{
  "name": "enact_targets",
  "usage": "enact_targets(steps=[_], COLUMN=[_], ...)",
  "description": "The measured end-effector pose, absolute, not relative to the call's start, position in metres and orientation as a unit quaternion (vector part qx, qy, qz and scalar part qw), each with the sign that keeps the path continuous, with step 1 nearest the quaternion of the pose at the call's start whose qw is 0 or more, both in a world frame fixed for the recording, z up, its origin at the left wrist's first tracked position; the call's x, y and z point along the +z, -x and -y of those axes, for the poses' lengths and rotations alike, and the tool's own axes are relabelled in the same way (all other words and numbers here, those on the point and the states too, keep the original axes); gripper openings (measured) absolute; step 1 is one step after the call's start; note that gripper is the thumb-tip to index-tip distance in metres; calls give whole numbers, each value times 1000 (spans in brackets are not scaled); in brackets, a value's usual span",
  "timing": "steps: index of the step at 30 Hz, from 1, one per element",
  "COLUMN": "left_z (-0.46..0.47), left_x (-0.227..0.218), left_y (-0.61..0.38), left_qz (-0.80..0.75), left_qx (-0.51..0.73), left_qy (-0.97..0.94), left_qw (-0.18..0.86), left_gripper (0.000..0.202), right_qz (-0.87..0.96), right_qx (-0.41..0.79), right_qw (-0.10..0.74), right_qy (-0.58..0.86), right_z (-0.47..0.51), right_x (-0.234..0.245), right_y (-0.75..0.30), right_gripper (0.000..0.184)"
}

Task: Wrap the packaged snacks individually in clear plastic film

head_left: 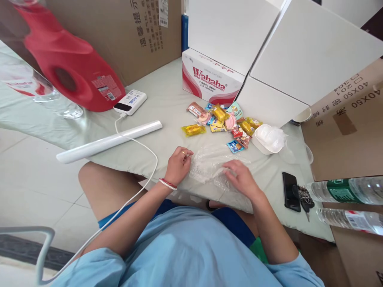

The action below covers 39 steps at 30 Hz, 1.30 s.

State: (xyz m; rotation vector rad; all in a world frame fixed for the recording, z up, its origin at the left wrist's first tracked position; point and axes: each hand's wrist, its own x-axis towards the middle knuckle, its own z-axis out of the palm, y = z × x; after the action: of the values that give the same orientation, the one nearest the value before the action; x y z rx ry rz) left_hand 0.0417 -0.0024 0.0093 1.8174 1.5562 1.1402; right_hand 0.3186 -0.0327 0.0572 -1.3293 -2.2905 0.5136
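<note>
A crumpled clear plastic bag (205, 161) lies spread on the cloth-covered table in front of me. My left hand (178, 165) is closed at its left edge, fingers curled and pinching the film. At the other side my right hand (241, 179) has thumb and fingers bent around a bunched fold of the same bag. Just beyond the bag is a loose pile of small wrapped snacks (220, 113). One yellow-wrapped snack (193, 130) lies apart on the left, and a blue packet (235, 146) sits nearest the bag.
Right of the snacks stands a white bowl (263, 139) with thin plastic in it. Farther right lie a phone (291, 191), keys (305, 198) and water bottles (344, 190). Leftward are a white bar (109, 141), a cabled white device (131, 102) and a red jug (74, 67). Boxes (212, 77) line the back.
</note>
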Motion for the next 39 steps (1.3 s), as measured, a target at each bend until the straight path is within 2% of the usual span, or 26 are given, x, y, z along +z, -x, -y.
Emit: enact_targets(steps=[4,8,11,17,20,23,25,27,29,35,37,39], left_z=[-8,-22,-29,-18,-5,6,11,15,17,18,18,17], left_x=[25,24,14,1,-1,-3,-4,-5,-6,-6,-6,-7], left_y=[-50,-60,-61,-53,-42,-26,-16,-9,-7,-11,-10,-10], left_qz=[-504,-420,-408,-449,-390,-341,-334,-326,-310,-301,-301,-297], left_qx=[397,263,228,257,208,164,149,137,126,120,117,112], left_qy=[-717,-797,-811,-774,-831,-881,-896,-905,-914,-916,-916,-918], left_qw=[274,345,352,366,339,285,254,237,231,236,237,237], left_gripper=[23,21,24,49,41,21,45,68,75,67,66,68], right_qz=[882,897,890,844,791,737,696,667,684,814,816,797], right_qx=[287,299,335,465,515,415,315,264,238,93,18,-36], right_qw=[123,72,77,121,169,240,280,293,272,113,121,146], right_qy=[353,319,300,239,282,476,582,632,634,563,565,585], right_z=[81,105,112,120,100,56,19,-17,-49,-123,-148,-174], right_x=[50,30,22,38,61,71,68,62,60,70,69,67], right_y=[-278,-252,-248,-268,-298,-340,-365,-379,-376,-301,-276,-261], right_gripper=[39,37,32,26,26,24,23,24,24,31,37,53])
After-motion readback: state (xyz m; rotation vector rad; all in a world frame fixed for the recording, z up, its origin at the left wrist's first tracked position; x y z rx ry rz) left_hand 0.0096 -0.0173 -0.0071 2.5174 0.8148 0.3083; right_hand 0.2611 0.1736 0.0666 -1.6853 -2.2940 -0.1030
